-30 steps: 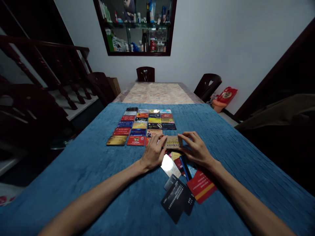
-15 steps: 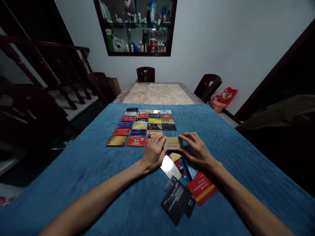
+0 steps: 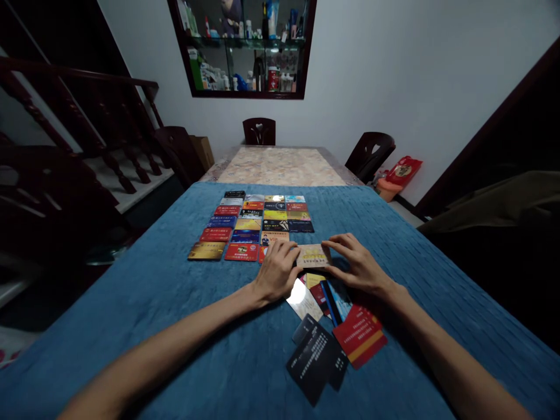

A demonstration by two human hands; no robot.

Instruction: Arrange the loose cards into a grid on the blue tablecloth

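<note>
Hands (image 3: 276, 270) with beige card (image 3: 314, 255) between

We see napped cloth (image 3: 131, 286) with a ribbed, matt pile. On it the cards (image 3: 241, 252) seem to be smooth plastic: the pale card (image 3: 303, 300) throws back a hard white glare, the gold card (image 3: 207, 251) has a metallic sheen, and the black card (image 3: 311, 361) looks flatter, almost satin. Past the cloth, we take the bare worktop (image 3: 280, 163) for smooth and faintly shiny, stone-like in pattern. The chair (image 3: 259, 140) and railing (image 3: 79, 76) look like dark polished wood, the shelf (image 3: 245, 42) is clear glass, the wall (image 3: 394, 76) is smooth and matt, and the bag (image 3: 405, 170) looks like glossy plastic.
</note>
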